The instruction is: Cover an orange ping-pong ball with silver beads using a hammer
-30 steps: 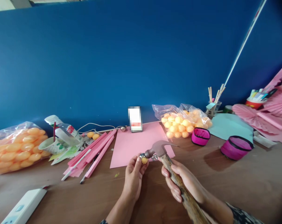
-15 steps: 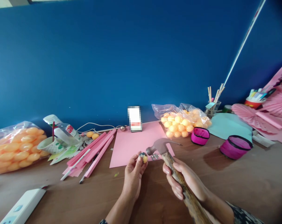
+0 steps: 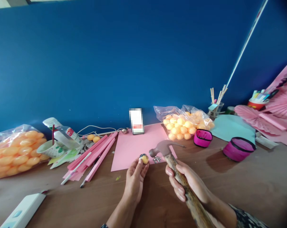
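Between the thumb and fingers of my left hand (image 3: 134, 177) is a small yellow ball studded with silver pieces (image 3: 143, 158), held just above the near edge of a pink paper sheet (image 3: 141, 142). My right hand (image 3: 188, 180) is wrapped round the wooden handle of a claw hammer (image 3: 179, 171). The hammer's metal head points up and to the left, apart from the ball and a little to its right. Several silver studs (image 3: 157, 159) lie in a small cluster on the pink sheet, close to the hammer head.
A phone (image 3: 137, 122) stands at the back of the sheet. Bags of orange balls (image 3: 17, 155) lie left and, paler (image 3: 181, 126), right. Pink paper strips (image 3: 93, 155), a cup (image 3: 49, 148), magenta containers (image 3: 238, 150) and a white power strip (image 3: 23, 210) are on the table.
The ball has turned in my left hand, so more of its yellow side shows. My right hand and the hammer have hardly moved.
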`<state>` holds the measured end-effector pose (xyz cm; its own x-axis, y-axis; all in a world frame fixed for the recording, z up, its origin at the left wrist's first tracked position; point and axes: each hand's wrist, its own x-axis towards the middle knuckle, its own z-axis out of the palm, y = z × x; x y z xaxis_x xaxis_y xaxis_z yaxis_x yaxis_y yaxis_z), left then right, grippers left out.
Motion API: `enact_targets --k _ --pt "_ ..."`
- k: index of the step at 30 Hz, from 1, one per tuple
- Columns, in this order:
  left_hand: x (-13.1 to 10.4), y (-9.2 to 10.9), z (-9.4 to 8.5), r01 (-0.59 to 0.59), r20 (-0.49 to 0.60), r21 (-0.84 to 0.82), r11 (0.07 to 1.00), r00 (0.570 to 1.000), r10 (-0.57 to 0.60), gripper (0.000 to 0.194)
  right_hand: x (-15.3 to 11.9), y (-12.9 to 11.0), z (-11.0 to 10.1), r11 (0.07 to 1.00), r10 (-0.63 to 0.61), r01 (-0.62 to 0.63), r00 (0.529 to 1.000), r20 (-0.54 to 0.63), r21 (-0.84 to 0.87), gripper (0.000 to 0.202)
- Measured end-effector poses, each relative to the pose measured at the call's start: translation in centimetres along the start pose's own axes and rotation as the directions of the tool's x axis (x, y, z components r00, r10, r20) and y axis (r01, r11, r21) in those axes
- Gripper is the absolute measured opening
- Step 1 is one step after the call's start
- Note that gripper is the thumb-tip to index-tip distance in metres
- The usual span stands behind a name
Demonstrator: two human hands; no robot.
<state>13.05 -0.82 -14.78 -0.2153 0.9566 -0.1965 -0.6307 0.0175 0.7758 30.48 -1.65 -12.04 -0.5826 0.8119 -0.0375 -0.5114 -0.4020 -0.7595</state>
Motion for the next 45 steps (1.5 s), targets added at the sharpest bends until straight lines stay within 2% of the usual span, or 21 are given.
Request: enact_targets --k 6,13,17,20,25,30,34,40,45 --pt "-0.16 -0.12 0.08 0.005 0.065 0.074 0.997 0.998 -0.010 0.024 0.05 0.31 0.04 1.000 0.007 -0.006 1.000 0.017 -0.011 0.024" --pt "0.01 -0.23 -0.14 0.023 0.027 0.001 1.000 0.999 -0.023 0.039 -0.03 0.10 0.03 1.000 0.001 -0.001 1.000 0.015 -0.003 0.026" --pt "-0.14 -0.16 -0.10 0.049 0.075 0.014 0.999 0.996 -0.050 0.039 0.06 0.18 0.13 1.000 0.026 -0.026 0.999 0.025 0.004 0.024" --pt "-0.21 -0.09 0.00 0.037 0.059 0.017 0.999 0.998 -0.038 0.039 0.07 0.22 0.18 1.000 0.025 -0.025 0.999 0.029 0.007 0.023" --pt "-0.13 -0.06 0.00 0.007 0.039 0.072 0.997 0.999 -0.010 0.051 0.06 0.09 0.09 1.000 0.019 -0.019 1.000 0.017 0.001 0.026" --pt "-0.07 -0.11 -0.11 -0.014 0.037 0.104 0.995 0.999 0.010 0.042 0.10 0.18 0.18 1.000 0.006 -0.006 1.000 -0.001 0.001 0.025" --pt "-0.28 -0.06 0.00 0.021 0.052 0.144 0.989 0.998 -0.029 0.037 0.04 0.36 0.30 1.000 0.013 -0.013 1.000 -0.010 0.006 0.021" --pt "-0.57 -0.03 0.11 0.004 0.054 0.146 0.989 0.998 -0.012 0.053 -0.05 0.08 0.17 1.000 -0.016 0.016 1.000 0.019 0.000 0.025" --pt "-0.22 -0.09 -0.10 0.006 0.054 0.077 0.997 0.998 -0.011 0.049 -0.01 -0.06 0.02 1.000 0.000 0.000 1.000 0.002 0.029 0.027"
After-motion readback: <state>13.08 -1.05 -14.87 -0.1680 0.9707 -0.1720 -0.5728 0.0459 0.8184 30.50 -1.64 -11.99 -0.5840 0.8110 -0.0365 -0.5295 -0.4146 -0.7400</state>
